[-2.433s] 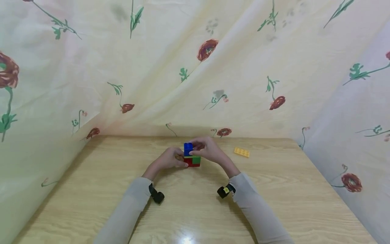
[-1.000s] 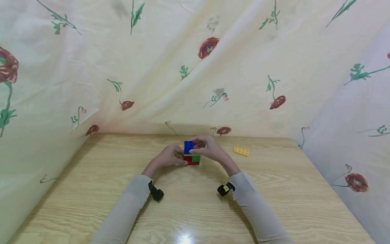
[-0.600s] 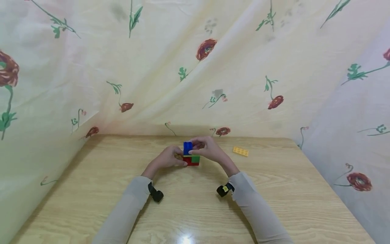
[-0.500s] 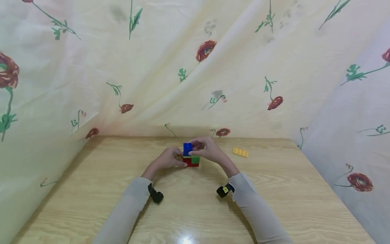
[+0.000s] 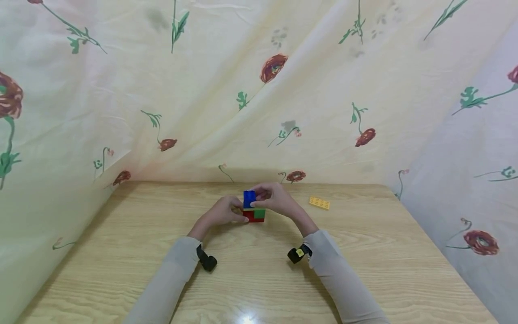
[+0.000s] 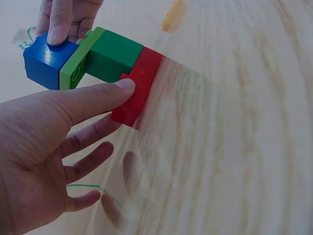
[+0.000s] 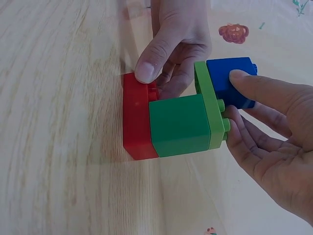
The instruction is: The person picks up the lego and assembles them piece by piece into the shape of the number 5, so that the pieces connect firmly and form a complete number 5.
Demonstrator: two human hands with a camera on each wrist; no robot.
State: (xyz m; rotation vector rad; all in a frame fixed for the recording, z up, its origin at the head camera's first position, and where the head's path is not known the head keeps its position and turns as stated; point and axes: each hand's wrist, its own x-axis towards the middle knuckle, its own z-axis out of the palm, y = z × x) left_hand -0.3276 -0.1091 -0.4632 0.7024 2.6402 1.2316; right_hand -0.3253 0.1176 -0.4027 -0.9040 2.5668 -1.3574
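Observation:
A small stack of toy building bricks stands on the table. At its base is a red brick (image 7: 137, 117), with a dark green brick (image 7: 178, 125) on one end. A thin light green plate (image 7: 209, 107) lies across that and juts out over the red brick's studs. On the plate's overhanging end sits a blue brick (image 6: 46, 61). My left hand (image 5: 222, 210) pinches the red brick between thumb and forefinger, its other fingers spread loosely in the left wrist view. My right hand (image 5: 277, 199) pinches the blue brick between thumb and fingers.
A flat yellow brick (image 5: 319, 202) with studs lies on the wooden table (image 5: 259, 279), right of the stack. A flower-patterned cloth (image 5: 210, 99) hangs behind the table and along both sides. Each wrist wears a black camera (image 5: 207, 261) on a strap.
Both hands keep their hold on the stack, and the bricks stay in the same arrangement. Only a slight shift of the head view shows.

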